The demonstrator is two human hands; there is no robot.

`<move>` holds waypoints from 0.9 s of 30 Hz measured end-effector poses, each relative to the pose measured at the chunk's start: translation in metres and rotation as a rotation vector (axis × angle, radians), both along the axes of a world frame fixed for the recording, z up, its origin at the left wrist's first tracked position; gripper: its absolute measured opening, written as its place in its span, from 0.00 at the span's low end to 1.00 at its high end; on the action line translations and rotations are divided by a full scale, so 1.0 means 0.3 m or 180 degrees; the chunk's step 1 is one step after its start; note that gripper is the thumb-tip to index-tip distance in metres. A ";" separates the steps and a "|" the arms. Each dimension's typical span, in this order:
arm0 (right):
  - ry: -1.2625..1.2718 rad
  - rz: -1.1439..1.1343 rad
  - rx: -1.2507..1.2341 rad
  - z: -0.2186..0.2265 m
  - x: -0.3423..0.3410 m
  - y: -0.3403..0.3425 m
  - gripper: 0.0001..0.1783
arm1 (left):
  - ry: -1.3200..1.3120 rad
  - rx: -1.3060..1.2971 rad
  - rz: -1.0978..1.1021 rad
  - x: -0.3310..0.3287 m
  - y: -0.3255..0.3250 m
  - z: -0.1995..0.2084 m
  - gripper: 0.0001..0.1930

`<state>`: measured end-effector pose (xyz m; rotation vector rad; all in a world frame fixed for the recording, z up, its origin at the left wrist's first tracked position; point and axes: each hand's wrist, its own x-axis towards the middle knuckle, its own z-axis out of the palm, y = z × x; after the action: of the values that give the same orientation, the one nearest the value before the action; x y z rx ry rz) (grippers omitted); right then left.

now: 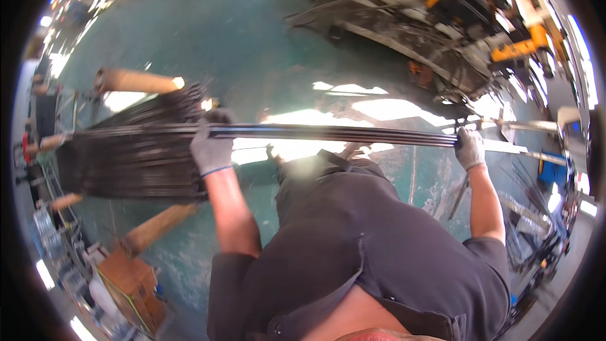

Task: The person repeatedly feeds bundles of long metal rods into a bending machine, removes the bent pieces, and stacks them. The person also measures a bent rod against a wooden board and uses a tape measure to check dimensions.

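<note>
A bundle of long, thin dark metal rods point(334, 134) lies level across the front of my body. My left hand point(211, 145), in a pale work glove with a blue cuff edge, is closed round the bundle towards its left part. Near the right end, my gloved right hand point(470, 148) grips the same rods. Beyond my left hand the rods run over a big stack of dark rods point(132, 164), whose ends are near my left wrist. Blur hides how many rods I hold and exactly where their left ends lie.
Cardboard tubes point(136, 81) lie beside the stack, another tube point(161, 224) near a cardboard box point(132, 284) at lower left. A machine with yellow parts point(524, 47) stands at far right, its metal bed point(410, 50) ahead. A blue container point(552, 167) is at right.
</note>
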<state>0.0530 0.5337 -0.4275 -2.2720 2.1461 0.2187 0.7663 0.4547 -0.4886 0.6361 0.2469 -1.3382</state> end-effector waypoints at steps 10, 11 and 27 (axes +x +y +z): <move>-0.3326 -0.3359 -0.2481 -0.153 -0.570 -0.003 0.27 | -0.0978 -0.0811 -0.0857 -0.876 -0.177 0.352 0.09; -0.5238 -0.2513 -0.2098 -0.150 -0.500 -0.045 0.27 | -0.1350 -0.0737 -0.1038 -0.977 -0.205 0.361 0.09; -0.0476 -0.1342 -0.2431 -0.011 -1.150 -0.581 0.18 | -0.1134 -0.2219 -0.1985 -1.144 -1.170 0.450 0.16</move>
<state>-0.2920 0.3594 -0.4308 -1.8894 2.8671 -0.8806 0.4232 0.1036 -0.3535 0.3434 -0.7399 -1.7333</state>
